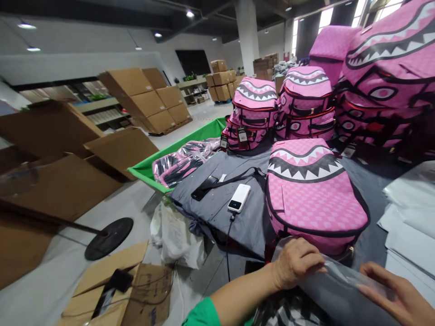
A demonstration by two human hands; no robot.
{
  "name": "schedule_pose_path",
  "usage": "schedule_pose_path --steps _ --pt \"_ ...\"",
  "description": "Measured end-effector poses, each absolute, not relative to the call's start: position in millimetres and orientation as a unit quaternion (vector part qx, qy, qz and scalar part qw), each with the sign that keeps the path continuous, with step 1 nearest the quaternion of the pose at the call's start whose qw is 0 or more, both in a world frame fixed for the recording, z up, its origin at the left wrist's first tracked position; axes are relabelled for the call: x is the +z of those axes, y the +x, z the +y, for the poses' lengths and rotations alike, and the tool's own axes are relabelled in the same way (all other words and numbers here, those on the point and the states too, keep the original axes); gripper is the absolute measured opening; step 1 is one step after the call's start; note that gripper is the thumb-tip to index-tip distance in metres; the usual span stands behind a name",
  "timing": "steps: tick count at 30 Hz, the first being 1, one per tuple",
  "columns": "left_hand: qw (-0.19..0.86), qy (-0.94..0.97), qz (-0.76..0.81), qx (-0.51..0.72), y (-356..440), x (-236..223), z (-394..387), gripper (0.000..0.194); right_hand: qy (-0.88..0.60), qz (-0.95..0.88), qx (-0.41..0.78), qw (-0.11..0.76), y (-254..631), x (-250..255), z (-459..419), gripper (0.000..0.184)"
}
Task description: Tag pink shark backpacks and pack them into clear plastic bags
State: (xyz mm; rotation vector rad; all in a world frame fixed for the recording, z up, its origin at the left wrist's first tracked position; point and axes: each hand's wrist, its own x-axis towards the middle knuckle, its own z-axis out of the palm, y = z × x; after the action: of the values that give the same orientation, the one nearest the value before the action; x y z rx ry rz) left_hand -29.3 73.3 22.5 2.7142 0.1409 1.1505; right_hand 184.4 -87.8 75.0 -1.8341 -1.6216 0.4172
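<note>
A clear plastic bag (335, 283) is stretched between my two hands at the table's near edge. My left hand (299, 261) is closed on its upper left edge, fingers bent over the film. On the right, my right hand (396, 290) pinches the film between thumb and fingers. Just beyond them a pink checkered backpack (311, 194) lies flat, its black-and-white shark-tooth print toward the far side. The bag's near edge touches or overlaps the backpack's bottom. Below the bag, a black-and-white patterned item (292, 314) is partly hidden.
Several pink backpacks (254, 104) are stacked behind. A white power bank (239, 198) with a cable and a black phone (204, 188) lie on the grey cloth (214, 213). White plastic sheets (413, 226) lie right. A green bin (190, 135), open cartons (102, 290) and a round stand base (109, 238) are left.
</note>
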Motion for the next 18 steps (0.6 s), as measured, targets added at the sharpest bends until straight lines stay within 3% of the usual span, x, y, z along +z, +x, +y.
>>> schedule_pose_path --steps 3,6,8,12,16,18 --pt "0.091 0.91 0.027 0.403 -35.4 27.8 72.0 0.019 -0.71 -0.536 0.268 0.369 198.5 80.1 -88.1 0.055" --pt "0.083 0.894 -0.002 0.441 -38.3 34.5 71.8 0.011 -0.721 -0.479 0.225 0.447 202.9 82.5 -66.2 0.057" --pt "0.075 0.888 -0.013 0.453 -39.2 38.9 71.5 0.016 -0.717 -0.478 0.183 0.474 201.0 79.9 -48.9 0.06" --pt "0.046 0.926 0.017 0.375 -39.4 44.3 68.8 0.021 -0.709 -0.503 0.005 0.494 192.0 70.0 -40.4 0.057" --pt "0.057 0.932 0.034 0.356 -38.2 45.5 67.4 0.019 -0.673 -0.523 -0.254 0.457 182.6 63.8 -64.7 0.024" --pt "0.051 0.936 0.036 0.346 -38.2 46.6 67.2 0.018 -0.621 -0.615 -0.294 0.388 178.7 62.7 -72.3 0.011"
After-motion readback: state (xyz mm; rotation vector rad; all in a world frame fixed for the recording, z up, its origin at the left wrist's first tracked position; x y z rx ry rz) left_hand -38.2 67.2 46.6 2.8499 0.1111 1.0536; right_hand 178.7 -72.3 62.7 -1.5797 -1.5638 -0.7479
